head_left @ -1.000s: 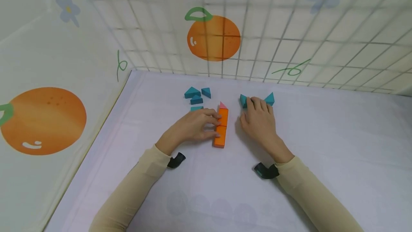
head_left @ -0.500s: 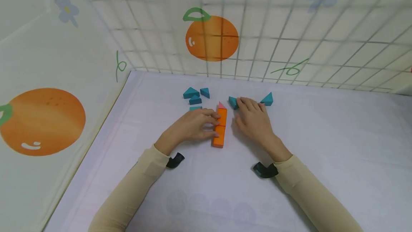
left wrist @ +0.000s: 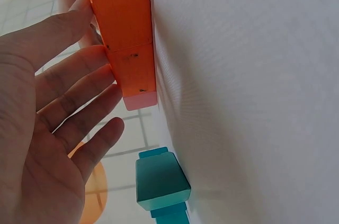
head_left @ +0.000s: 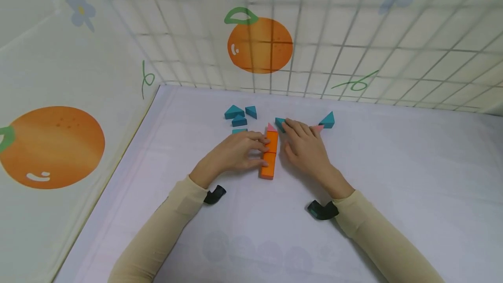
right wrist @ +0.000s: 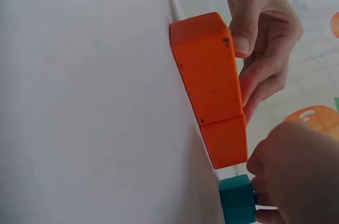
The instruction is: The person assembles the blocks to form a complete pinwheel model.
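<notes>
Two orange blocks [head_left: 270, 154] lie end to end on the white table, with a pink triangular block [head_left: 271, 127] at their far end. My left hand [head_left: 235, 152] touches their left upper edge with spread, loosely bent fingers, thumb and fingertips on one side. In the left wrist view, its palm faces the orange blocks [left wrist: 124, 28]. My right hand [head_left: 306, 143] reaches over a teal triangular block [head_left: 280, 122], partly hidden by it. The right wrist view shows its fingers along the upper side of a teal block [right wrist: 237, 200], thumb off it. A pink block [head_left: 317, 128] shows past its fingers.
Several teal blocks [head_left: 234, 112] lie beyond my left hand, one partly covered by it. Another teal triangle [head_left: 327, 120] is right of my right hand. A cloth with printed oranges covers the grid panel [head_left: 330, 47] at the back and the left side.
My right hand has slid left toward the orange blocks, and the teal block under its fingertips has moved with it. The pink block on its right has come into sight. My left hand stays still.
</notes>
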### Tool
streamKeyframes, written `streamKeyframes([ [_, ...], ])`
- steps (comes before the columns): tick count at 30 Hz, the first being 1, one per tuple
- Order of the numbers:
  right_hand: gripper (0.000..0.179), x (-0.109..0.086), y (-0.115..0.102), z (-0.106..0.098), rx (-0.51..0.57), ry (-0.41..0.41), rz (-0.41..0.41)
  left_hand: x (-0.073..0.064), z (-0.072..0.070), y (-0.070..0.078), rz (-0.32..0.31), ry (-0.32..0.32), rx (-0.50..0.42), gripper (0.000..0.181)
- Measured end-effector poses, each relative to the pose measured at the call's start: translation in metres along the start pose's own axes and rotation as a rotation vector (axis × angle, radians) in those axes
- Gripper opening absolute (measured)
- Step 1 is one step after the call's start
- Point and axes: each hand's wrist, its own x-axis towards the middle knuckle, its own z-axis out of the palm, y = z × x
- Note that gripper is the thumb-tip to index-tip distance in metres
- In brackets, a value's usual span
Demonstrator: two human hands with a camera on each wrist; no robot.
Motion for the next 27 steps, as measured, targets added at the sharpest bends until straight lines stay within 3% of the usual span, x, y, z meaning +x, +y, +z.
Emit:
streamKeyframes([
  [27, 0.047, -0.0008, -0.0069, 0.004, 0.014, -0.053, -0.047, 0.0002, -0.0003, 0.0007, -0.019, -0.016, 0.002, 0.037],
])
